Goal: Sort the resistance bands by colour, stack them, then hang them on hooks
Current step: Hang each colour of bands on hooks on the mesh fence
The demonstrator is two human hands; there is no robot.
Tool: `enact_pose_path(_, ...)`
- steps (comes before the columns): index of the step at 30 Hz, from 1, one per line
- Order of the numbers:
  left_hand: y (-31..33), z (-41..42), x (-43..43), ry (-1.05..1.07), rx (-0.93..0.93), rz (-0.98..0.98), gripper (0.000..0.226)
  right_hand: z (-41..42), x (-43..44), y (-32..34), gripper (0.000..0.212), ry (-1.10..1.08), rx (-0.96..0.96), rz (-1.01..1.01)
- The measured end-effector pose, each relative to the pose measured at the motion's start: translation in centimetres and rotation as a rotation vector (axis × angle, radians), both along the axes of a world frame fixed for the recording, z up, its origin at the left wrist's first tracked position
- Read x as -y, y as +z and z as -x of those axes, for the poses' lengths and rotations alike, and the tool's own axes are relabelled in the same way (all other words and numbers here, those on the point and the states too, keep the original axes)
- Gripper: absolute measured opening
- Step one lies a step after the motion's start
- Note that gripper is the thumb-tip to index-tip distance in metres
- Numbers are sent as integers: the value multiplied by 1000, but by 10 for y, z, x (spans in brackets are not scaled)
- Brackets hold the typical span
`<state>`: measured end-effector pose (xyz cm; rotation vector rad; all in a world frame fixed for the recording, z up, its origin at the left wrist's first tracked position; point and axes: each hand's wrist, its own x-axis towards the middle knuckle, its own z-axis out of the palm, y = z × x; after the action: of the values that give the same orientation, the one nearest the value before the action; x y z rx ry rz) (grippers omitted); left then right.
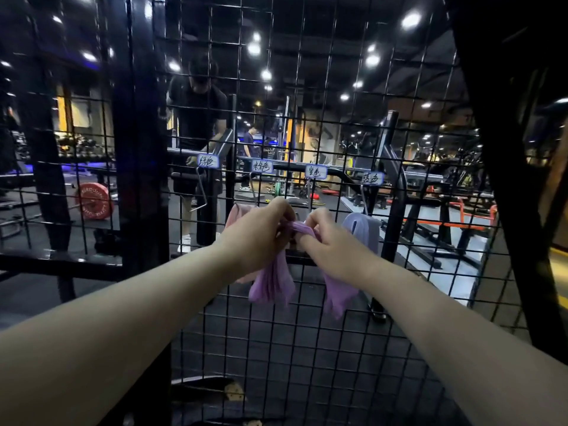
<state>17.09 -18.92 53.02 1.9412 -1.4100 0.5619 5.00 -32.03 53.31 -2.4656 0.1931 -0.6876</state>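
Gym: barbell plate (pixel 94 200), weight benches (pixel 442 210).

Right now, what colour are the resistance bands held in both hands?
Purple. The resistance bands hang from the left hand and right hand. Head view.

Head camera faces forward, close up against the wire grid (pixel 307 333).

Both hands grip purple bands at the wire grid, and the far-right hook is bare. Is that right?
No. In the head view the far-right hook carries pale blue bands. The rest holds: the left hand and right hand both grip the purple bands at the wire grid.
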Motion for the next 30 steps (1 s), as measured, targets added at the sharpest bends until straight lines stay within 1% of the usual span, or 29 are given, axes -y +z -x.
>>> enact_pose_path(1, 2, 0, 1, 40, 19, 15, 18, -2, 0, 2, 15, -10, 5, 19)
enact_pose_path(3, 7, -1, 7, 123, 113, 49, 14, -5, -1, 8, 12, -48, 45, 48)
enact_pose_path(5, 16, -5, 16, 199, 212, 34, 13, -11, -2, 17, 12, -104, 70, 99)
enact_pose_path(6, 20, -8, 20, 240, 239, 9, 12, -14, -3, 21, 15, -141, 64, 133)
enact_pose_path(8, 29, -12, 28, 306, 271, -63, 9, -19, -3, 27, 33, -246, 15, 233)
enact_pose_path(9, 32, -13, 32, 317, 293, -95, 15, -22, -2, 29, 40, -297, -20, 305)
enact_pose_path(11, 36, -13, 39, 331, 337, -179, 26, -27, 0, 30, 38, -364, -88, 432)
enact_pose_path(14, 39, -16, 43, 379, 424, -235, 33, -33, 3, 30, 35, -390, -167, 488)
enact_pose_path(16, 38, -21, 45, 394, 501, -283, 36, -38, 7, 32, 35, -401, -214, 456)
enact_pose_path(18, 35, -26, 50, 361, 493, -314, 37, -43, 11, 34, 31, -420, -250, 397)
enact_pose_path(20, 34, -31, 56, 345, 423, -307, 28, -49, 14, 33, 24, -420, -250, 339)
enact_pose_path(23, 35, -34, 61, 334, 318, -246, 12, -51, 15, 29, 22, -385, -193, 263)
enact_pose_path(27, 33, -36, 67, 283, 203, -222, 14, -51, 17, 23, 11, -354, -146, 144)
enact_pose_path(30, 30, -37, 65, 258, 134, -211, 19, -55, 23, 17, 12, -352, -141, 32)
